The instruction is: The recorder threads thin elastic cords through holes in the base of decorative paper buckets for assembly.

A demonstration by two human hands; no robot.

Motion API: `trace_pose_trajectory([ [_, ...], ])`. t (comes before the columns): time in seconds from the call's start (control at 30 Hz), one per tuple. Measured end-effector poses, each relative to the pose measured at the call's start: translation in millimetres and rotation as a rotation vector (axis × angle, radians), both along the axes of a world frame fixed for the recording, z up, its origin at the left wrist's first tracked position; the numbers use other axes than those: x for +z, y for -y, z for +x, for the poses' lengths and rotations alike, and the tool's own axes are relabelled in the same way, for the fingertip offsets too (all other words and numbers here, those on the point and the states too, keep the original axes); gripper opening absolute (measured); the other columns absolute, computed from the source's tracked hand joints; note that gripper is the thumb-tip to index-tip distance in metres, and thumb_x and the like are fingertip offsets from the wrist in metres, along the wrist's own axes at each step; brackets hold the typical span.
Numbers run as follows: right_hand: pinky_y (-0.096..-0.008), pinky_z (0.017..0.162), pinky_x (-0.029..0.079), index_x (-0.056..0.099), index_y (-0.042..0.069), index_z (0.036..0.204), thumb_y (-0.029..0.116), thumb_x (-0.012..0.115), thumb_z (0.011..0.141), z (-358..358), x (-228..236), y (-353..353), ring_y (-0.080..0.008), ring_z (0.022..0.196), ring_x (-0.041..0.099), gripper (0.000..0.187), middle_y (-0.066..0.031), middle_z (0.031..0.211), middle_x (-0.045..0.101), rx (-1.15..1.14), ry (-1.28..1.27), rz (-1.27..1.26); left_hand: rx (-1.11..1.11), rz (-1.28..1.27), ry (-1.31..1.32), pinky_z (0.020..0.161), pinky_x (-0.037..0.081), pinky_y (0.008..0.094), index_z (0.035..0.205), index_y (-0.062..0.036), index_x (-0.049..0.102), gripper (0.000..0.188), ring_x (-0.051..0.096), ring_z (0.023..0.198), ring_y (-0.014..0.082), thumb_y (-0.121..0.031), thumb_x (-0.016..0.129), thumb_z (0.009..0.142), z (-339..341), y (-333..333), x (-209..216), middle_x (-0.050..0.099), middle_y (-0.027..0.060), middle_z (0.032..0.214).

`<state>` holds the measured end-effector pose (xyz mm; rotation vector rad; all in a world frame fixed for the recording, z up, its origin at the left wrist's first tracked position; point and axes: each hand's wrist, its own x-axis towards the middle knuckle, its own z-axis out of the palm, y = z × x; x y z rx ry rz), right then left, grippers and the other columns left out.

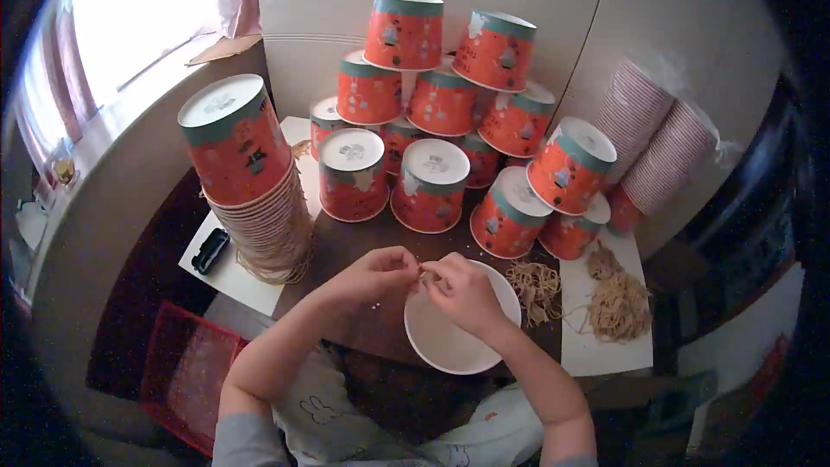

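My left hand [389, 271] and my right hand [464, 292] meet fingertip to fingertip, both closed in a pinch. Between them shows a small tan bit that looks like cord; most of it is hidden by the fingers. They are at the far left rim of a white-lined paper bucket [445, 346], which stands mouth up on the dark table in front of me. My right hand covers part of its opening. Whether the cord passes through the rim I cannot tell. Just right of the bucket lies a loose heap of tan cords [533, 291].
Upturned orange-and-green paper buckets [353, 175] are piled across the back. A tall nested stack [246, 164] stands at left, beside a small black case [210, 251]. At right lie a bigger cord bundle [618, 307] and bagged nested buckets [666, 156]. A red mesh basket [186, 372] is lower left.
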<state>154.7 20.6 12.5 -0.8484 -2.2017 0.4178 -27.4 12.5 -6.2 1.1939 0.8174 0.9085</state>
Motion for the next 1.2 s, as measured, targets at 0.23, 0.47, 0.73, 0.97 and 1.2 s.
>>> trace_pose_trajectory([
  [0.23,-0.0270,0.052,0.044,0.061,0.003,0.080,0.009,0.060,0.071,1,-2,-1,-0.0180,0.058,0.055,0.011,-0.0085,0.072,0.055,-0.024,0.032,-0.063,-0.047,0.007,0.083,0.070,0.042,0.0212,0.086,-0.0032,0.049,0.010,0.053,0.078,0.0091,-0.013,0.051,0.083,2,3,3,0.055,0.0030,0.080],
  [0.47,-0.0294,0.053,0.045,0.061,0.004,0.076,0.011,0.060,0.070,1,12,9,-0.0199,0.059,0.056,0.009,-0.0081,0.070,0.057,-0.047,0.094,-0.102,0.022,-0.011,-0.119,0.070,0.043,0.0225,0.084,-0.0030,0.049,0.009,0.054,0.074,0.0111,-0.012,0.051,0.082,-4,-1,5,0.057,0.0060,0.077],
  [0.73,-0.0335,0.063,0.045,0.060,0.007,0.072,0.013,0.063,0.067,-10,7,22,-0.0244,0.073,0.056,0.009,-0.0067,0.076,0.058,0.042,0.263,0.165,0.047,0.035,-0.113,0.063,0.044,0.0211,0.078,-0.0032,0.051,0.008,0.054,0.070,0.0089,-0.007,0.058,0.075,-4,-2,-2,0.057,0.0032,0.075],
  [0.97,-0.0323,0.073,0.044,0.052,0.005,0.093,0.014,0.067,0.068,-4,15,1,-0.0240,0.080,0.057,0.031,-0.0087,0.083,0.057,0.073,0.087,-0.115,0.013,0.191,-0.226,0.063,0.044,0.0231,0.079,-0.0008,0.052,0.010,0.053,0.071,0.0086,-0.006,0.059,0.074,0,6,4,0.056,0.0032,0.074],
  [1.2,-0.0322,0.074,0.043,0.050,0.005,0.094,0.015,0.066,0.069,-5,12,-4,-0.0234,0.083,0.056,0.032,-0.0088,0.085,0.057,0.138,0.101,-0.242,0.051,0.195,-0.215,0.064,0.045,0.0237,0.084,-0.0009,0.047,0.015,0.053,0.073,0.0100,-0.005,0.058,0.075,0,10,3,0.056,0.0048,0.076],
])
